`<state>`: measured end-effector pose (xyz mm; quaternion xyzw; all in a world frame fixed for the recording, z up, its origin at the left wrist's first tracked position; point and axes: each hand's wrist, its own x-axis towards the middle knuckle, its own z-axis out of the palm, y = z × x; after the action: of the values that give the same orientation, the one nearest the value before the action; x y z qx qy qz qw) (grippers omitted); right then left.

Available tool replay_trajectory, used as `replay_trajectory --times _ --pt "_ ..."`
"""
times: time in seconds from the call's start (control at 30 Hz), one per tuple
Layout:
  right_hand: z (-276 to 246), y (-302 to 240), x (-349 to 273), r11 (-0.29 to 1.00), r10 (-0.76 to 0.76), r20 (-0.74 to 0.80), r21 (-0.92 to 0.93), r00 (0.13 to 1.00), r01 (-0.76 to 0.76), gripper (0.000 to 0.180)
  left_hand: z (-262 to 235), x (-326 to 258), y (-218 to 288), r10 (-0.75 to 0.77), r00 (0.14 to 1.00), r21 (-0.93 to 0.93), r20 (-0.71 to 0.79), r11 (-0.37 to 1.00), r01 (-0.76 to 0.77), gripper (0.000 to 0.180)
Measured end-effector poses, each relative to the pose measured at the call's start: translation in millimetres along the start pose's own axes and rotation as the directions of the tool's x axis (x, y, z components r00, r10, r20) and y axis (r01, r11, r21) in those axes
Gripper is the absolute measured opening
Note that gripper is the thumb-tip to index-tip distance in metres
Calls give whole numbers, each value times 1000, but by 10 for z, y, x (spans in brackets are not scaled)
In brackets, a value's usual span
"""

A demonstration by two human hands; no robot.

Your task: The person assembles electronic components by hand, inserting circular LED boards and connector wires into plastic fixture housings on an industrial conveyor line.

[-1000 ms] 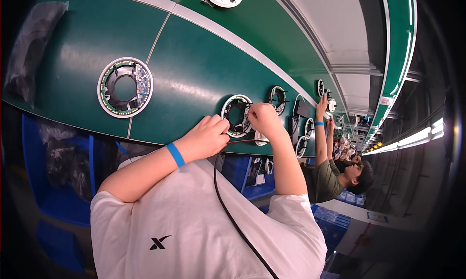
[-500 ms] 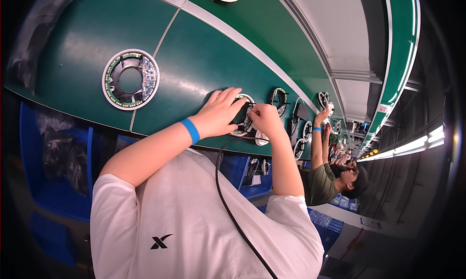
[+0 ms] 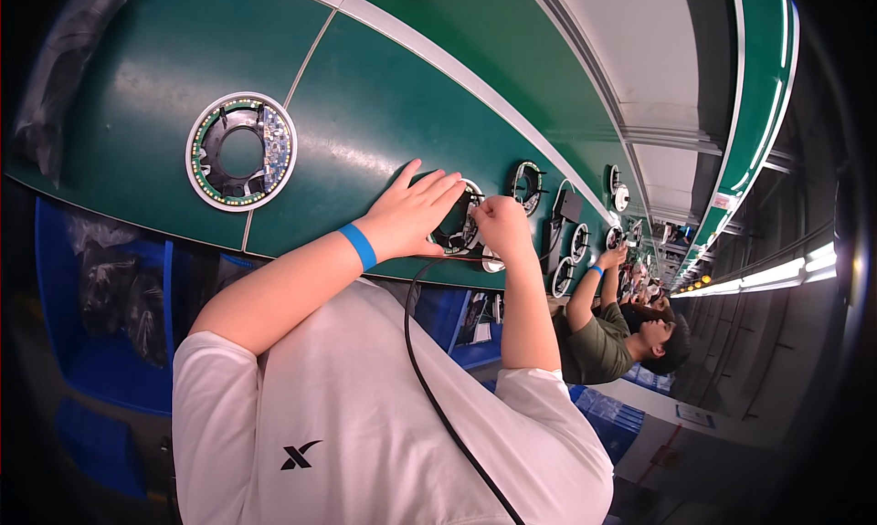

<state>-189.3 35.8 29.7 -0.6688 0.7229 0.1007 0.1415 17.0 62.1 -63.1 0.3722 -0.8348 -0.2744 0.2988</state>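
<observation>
We see the long green conveyor belt (image 3: 384, 96) carrying round parts past us. Since a moment ago our left hand (image 3: 411, 216) has slid forward from the belt's near edge and now lies flat, fingers spread, over the round white-rimmed lamp ring with a dark centre (image 3: 463, 228), pressing it down; that looks like steadying the ring for finer work. Our right hand (image 3: 501, 225) is pinched shut at the ring's right edge, as before, though we cannot tell what it grips. A second ring with a white rim and green circuit band (image 3: 241, 152) has drifted left. Below the belt, blue plastic bins (image 3: 110, 370) hold dark plastic-wrapped bundles (image 3: 114, 292). A co-worker's hand (image 3: 614, 256) reaches the belt farther along.
</observation>
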Motion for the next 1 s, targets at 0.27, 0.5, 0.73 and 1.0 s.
replay_trajectory --times 0.27,0.5,0.73,1.0 --pt "84 27 29 998 -40 -36 37 999 41 19 0 7 -7 -5 1000 1 14 1000 5 111" --pt "69 38 55 997 -32 -3 71 999 32 19 23 0 -11 -2 1000 2 -11 1000 2 115" --pt "-47 -4 52 998 39 75 49 996 -43 21 0 -10 -4 -11 1000 -25 -8 1000 10 114" --pt "80 30 45 999 -9 -24 34 1000 10 19 -7 10 -3 0 1000 -5 0 1000 0 114"
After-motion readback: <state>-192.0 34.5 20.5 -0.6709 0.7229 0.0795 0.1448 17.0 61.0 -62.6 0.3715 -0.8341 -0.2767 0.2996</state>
